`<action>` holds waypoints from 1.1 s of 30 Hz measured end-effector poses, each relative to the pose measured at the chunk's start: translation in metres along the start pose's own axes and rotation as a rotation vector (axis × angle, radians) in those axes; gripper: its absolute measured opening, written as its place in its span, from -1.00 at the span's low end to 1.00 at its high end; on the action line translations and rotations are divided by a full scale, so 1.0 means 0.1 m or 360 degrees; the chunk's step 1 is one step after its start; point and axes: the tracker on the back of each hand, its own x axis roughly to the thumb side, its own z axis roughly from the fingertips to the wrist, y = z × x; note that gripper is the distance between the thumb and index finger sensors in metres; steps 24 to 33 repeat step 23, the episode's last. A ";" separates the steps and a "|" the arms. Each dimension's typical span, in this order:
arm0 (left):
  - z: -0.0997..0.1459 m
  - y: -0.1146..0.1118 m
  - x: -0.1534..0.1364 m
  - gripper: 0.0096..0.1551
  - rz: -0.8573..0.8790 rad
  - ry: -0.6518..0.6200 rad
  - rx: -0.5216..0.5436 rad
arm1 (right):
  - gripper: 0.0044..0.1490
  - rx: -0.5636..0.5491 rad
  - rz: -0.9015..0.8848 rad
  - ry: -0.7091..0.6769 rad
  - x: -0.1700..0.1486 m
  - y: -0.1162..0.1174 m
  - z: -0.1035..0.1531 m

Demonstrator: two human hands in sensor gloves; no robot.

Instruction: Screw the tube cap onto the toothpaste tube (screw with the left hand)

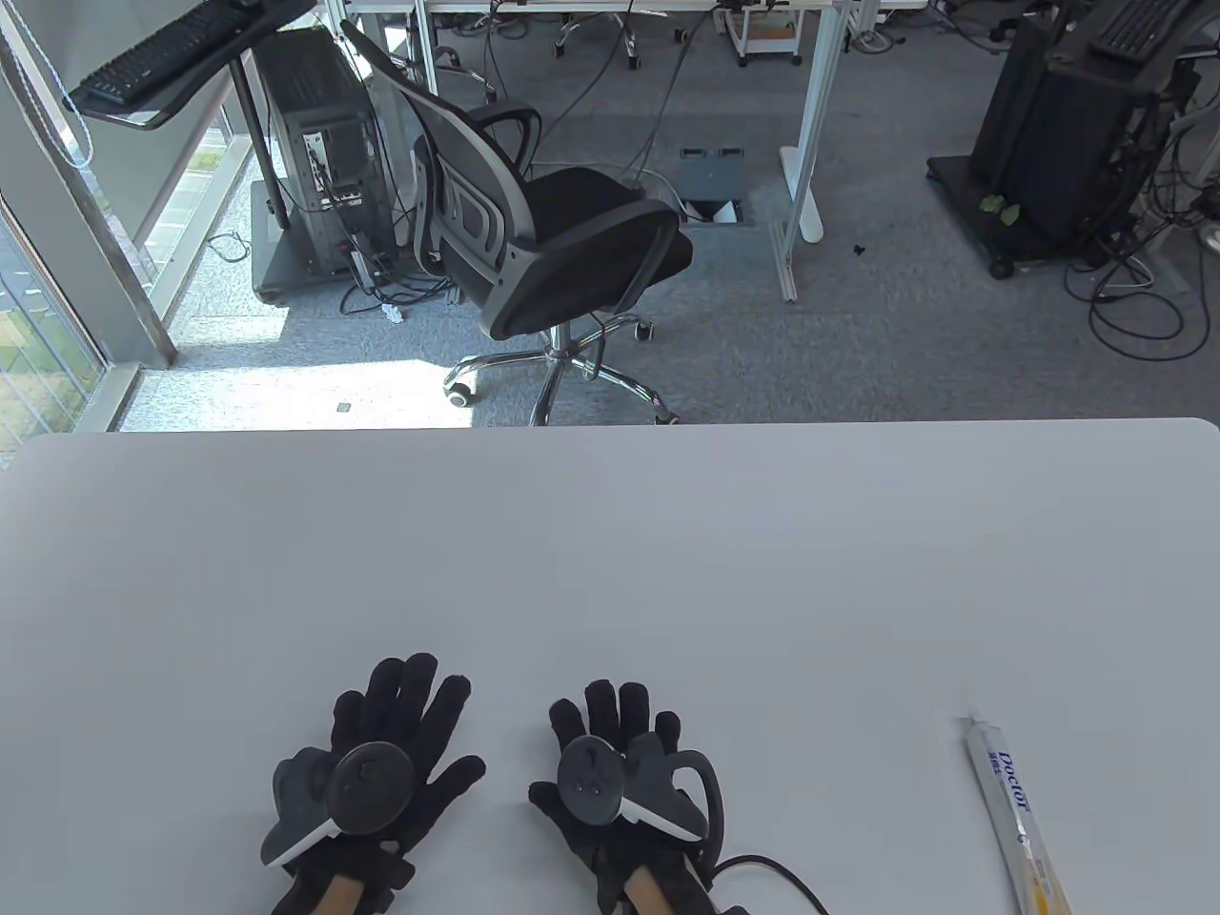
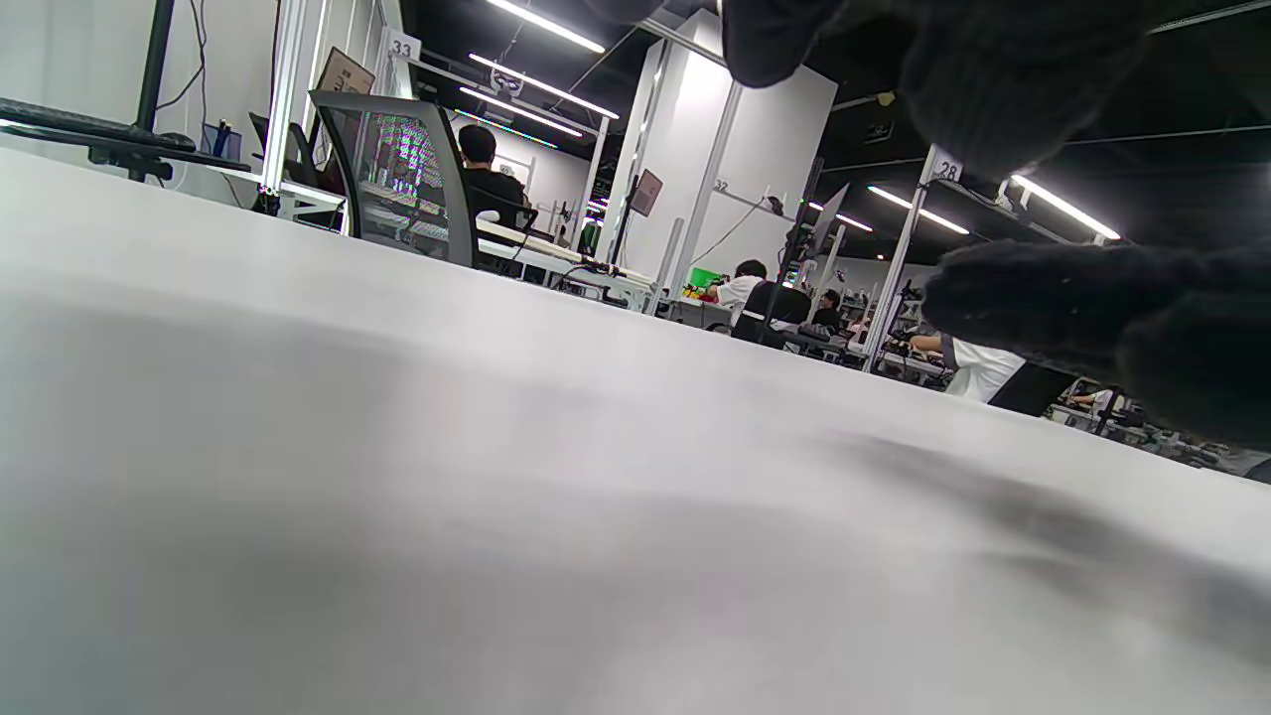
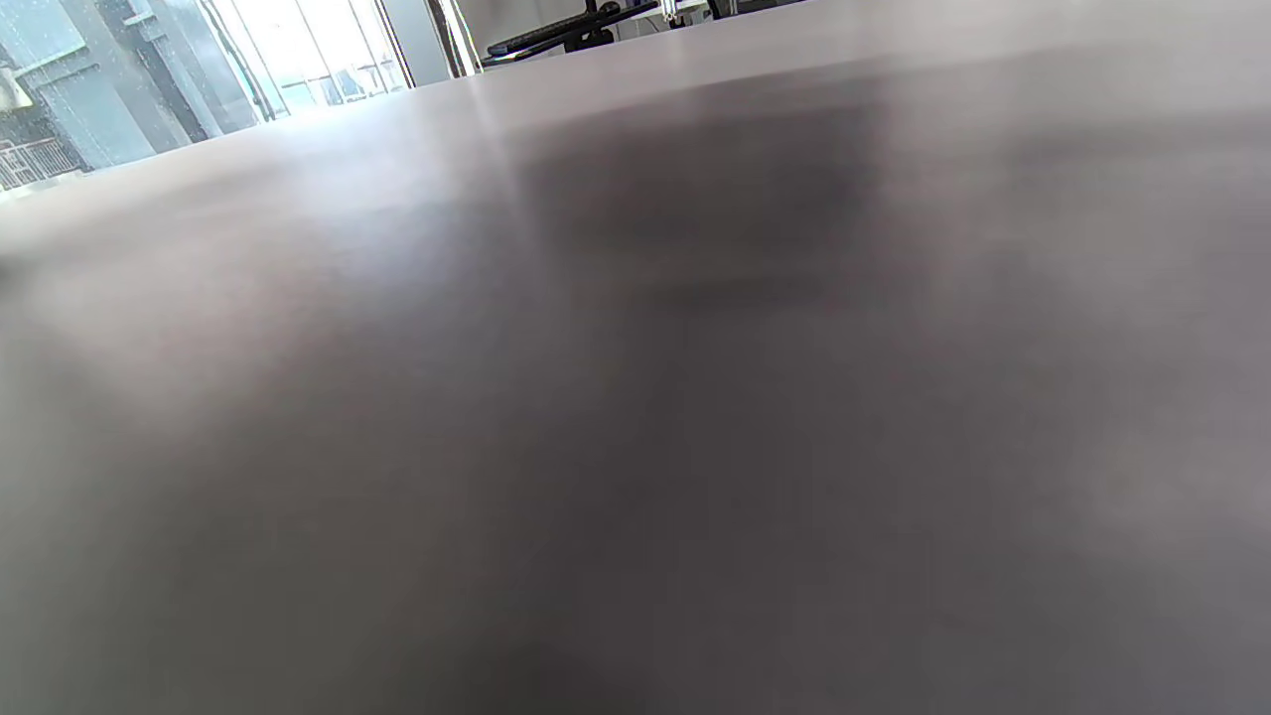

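A white toothpaste tube (image 1: 1012, 815) with blue lettering lies on the white table (image 1: 610, 553) at the front right, its nozzle end pointing away from me. No separate cap shows in any view. My left hand (image 1: 400, 734) rests flat on the table at the front, left of centre, fingers spread and empty. My right hand (image 1: 620, 743) rests flat beside it, fingers spread and empty, well left of the tube. In the left wrist view the gloved fingers (image 2: 1092, 308) hang over bare table. The right wrist view shows only blurred table surface.
A black office chair (image 1: 553, 238) stands on the floor beyond the table's far edge. A black cable (image 1: 772, 872) runs from my right wrist along the front edge.
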 end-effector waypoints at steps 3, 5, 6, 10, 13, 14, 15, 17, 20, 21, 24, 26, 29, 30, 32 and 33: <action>0.01 0.01 -0.01 -0.06 0.0016 -0.0006 0.0012 | -0.01 0.0027 0.0016 0.0005 0.00 0.03 -0.02; 0.01 0.00 -0.01 -0.06 0.0033 -0.0004 0.0009 | -0.01 0.0023 0.0007 0.0008 0.00 0.02 -0.01; 0.00 -0.01 -0.01 -0.06 0.0031 0.0000 -0.0002 | -0.01 0.0018 0.0001 0.0009 -0.01 0.02 -0.01; 0.00 -0.02 -0.02 -0.06 0.0025 0.0006 -0.0016 | -0.01 -0.0007 -0.0026 0.0010 -0.02 -0.02 0.01; 0.01 -0.01 -0.03 -0.06 0.0032 0.0011 -0.0007 | -0.01 0.0000 -0.0030 0.0008 -0.02 -0.02 0.01; 0.01 0.00 -0.03 -0.06 0.0038 0.0012 -0.0005 | -0.01 0.0011 -0.0027 0.0006 -0.02 -0.01 0.00; 0.01 0.00 -0.03 -0.06 0.0042 0.0014 -0.0004 | -0.01 0.0021 -0.0025 0.0005 -0.02 0.00 -0.01; 0.01 -0.01 -0.03 -0.06 0.0049 0.0018 -0.0011 | -0.01 0.0045 -0.0014 0.0002 -0.01 0.02 -0.02; 0.00 -0.03 -0.04 -0.06 0.0043 0.0025 -0.0046 | -0.01 0.0053 -0.0006 -0.0004 0.00 0.02 -0.01; 0.00 -0.03 -0.04 -0.06 0.0041 0.0025 -0.0050 | -0.01 0.0047 -0.0011 -0.0006 0.00 0.01 -0.01; 0.01 -0.03 -0.03 -0.06 0.0027 0.0020 -0.0055 | -0.01 0.0035 -0.0023 -0.0006 0.00 0.00 0.00; 0.01 -0.03 -0.03 -0.06 0.0027 0.0020 -0.0055 | -0.01 0.0035 -0.0023 -0.0006 0.00 0.00 0.00; 0.01 -0.03 -0.03 -0.06 0.0027 0.0020 -0.0055 | -0.01 0.0035 -0.0023 -0.0006 0.00 0.00 0.00; 0.01 -0.03 -0.03 -0.06 0.0027 0.0020 -0.0055 | -0.01 0.0035 -0.0023 -0.0006 0.00 0.00 0.00; 0.01 -0.03 -0.03 -0.06 0.0027 0.0020 -0.0055 | -0.01 0.0035 -0.0023 -0.0006 0.00 0.00 0.00; 0.01 -0.03 -0.03 -0.06 0.0027 0.0020 -0.0055 | -0.01 0.0035 -0.0023 -0.0006 0.00 0.00 0.00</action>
